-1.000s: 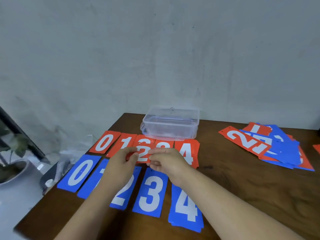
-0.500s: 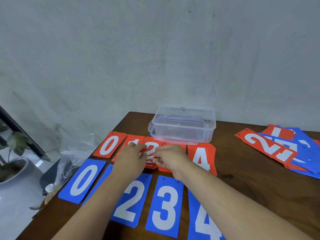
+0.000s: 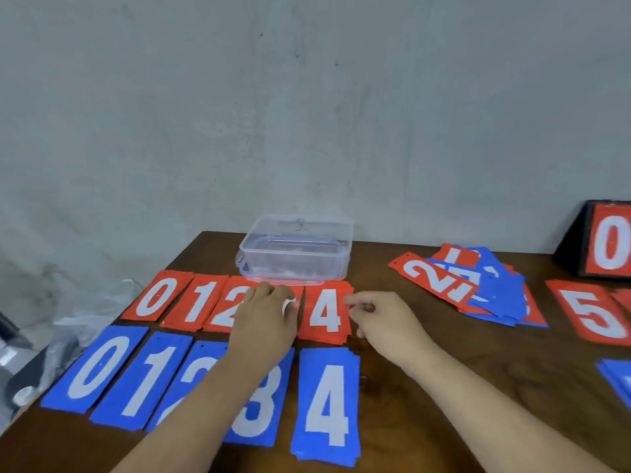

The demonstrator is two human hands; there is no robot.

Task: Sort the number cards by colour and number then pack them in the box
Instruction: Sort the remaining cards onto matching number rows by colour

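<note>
The left grip (image 3: pixel 263 322) is lying flat, fingers relaxed, on the red 3 card (image 3: pixel 300 297), before the clear box (image 3: pixel 297 264) on the desk (image 3: pixel 409 397). The right grip (image 3: pixel 379 319) is curling beside the red 4 card (image 3: pixel 326 312); whether it is pinching the edge, I cannot tell.

left hand (image 3: pixel 264 327) bare | right hand (image 3: pixel 386 322) bare | forearms (image 3: pixel 478 401) bare to frame edge

Two rows of five card stacks (image 3: pixel 326 397), one clear box (image 3: pixel 297 257), one mixed heap (image 3: pixel 495 295), two hands (image 3: pixel 263 322)

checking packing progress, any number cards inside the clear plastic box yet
Empty of cards: the clear rectangular plastic box shows no red or blue through its walls.
</note>
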